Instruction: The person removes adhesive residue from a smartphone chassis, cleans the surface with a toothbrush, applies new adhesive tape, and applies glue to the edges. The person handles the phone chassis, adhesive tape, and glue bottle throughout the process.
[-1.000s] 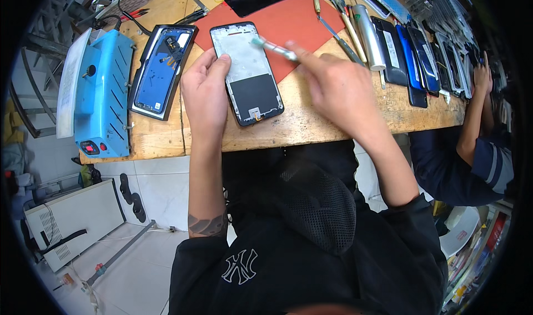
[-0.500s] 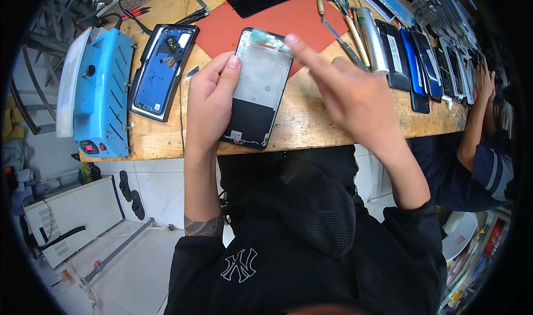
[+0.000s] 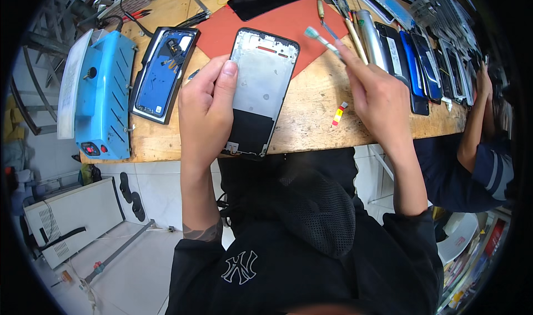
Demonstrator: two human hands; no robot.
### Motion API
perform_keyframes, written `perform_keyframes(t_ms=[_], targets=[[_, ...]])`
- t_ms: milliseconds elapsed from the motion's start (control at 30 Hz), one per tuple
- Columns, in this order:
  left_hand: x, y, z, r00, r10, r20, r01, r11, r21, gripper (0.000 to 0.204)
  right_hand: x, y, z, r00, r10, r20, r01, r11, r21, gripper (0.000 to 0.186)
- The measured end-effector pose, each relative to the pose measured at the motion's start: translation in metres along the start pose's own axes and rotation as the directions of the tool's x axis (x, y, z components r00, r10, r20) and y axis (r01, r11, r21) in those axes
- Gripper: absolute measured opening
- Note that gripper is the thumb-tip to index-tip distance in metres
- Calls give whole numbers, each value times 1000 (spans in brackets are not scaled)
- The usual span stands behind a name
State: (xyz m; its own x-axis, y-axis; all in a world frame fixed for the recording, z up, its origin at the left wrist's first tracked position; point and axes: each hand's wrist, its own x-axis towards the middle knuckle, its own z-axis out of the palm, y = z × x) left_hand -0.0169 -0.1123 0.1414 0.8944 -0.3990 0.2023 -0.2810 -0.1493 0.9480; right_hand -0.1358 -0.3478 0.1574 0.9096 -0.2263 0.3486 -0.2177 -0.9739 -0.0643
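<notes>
My left hand [image 3: 210,101] grips the left edge of a phone frame [image 3: 256,93], thumb on its face. The frame is silvery grey with a black lower part, and tilts over the near edge of the bench. In my right hand [image 3: 377,96] is a small brush [image 3: 323,39] with a whitish handle and green bristles, its head raised to the right of the frame and apart from it. A small red and yellow tube-like item [image 3: 339,114] lies on the wood beside my right hand. Beyond the frame, a black phone screen [image 3: 269,0] rests on an orange-red mat [image 3: 316,23].
To the left stand a light-blue machine [image 3: 105,101] and an opened blue phone [image 3: 161,73] in a black holder. Screwdrivers [image 3: 352,29], a silver cylinder [image 3: 373,43] and several phones [image 3: 394,51] line the right side. A co-worker's arm [image 3: 474,115] is at the far right.
My right hand has drawn the brush away from the frame's top edge, toward the right. The small red and yellow item, hidden before, now shows. The left hand keeps its hold.
</notes>
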Motion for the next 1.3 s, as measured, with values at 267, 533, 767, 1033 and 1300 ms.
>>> perform_keyframes(t_ms=[267,533,767,1033,1300], targets=[[-1,2,4,1000,-17,24,16,1000,15,31,5,-8,0,982,-164,-97,182,960,212,58],[-1,-3,7,1000,11,-29,-10,999,35,31,-3,-1,5,979,-135,-151,185,897,401,70],[2,-4,-19,971,-3,-239,-13,998,-68,31,-15,3,7,988,-133,75,126,988,91,78],[7,-5,-3,974,44,-221,-41,999,18,31,3,-29,15,988,-122,-96,143,955,261,69],[31,-21,2,927,-76,-367,9,984,-181,32,-42,-59,22,989,-149,26,135,946,294,77]])
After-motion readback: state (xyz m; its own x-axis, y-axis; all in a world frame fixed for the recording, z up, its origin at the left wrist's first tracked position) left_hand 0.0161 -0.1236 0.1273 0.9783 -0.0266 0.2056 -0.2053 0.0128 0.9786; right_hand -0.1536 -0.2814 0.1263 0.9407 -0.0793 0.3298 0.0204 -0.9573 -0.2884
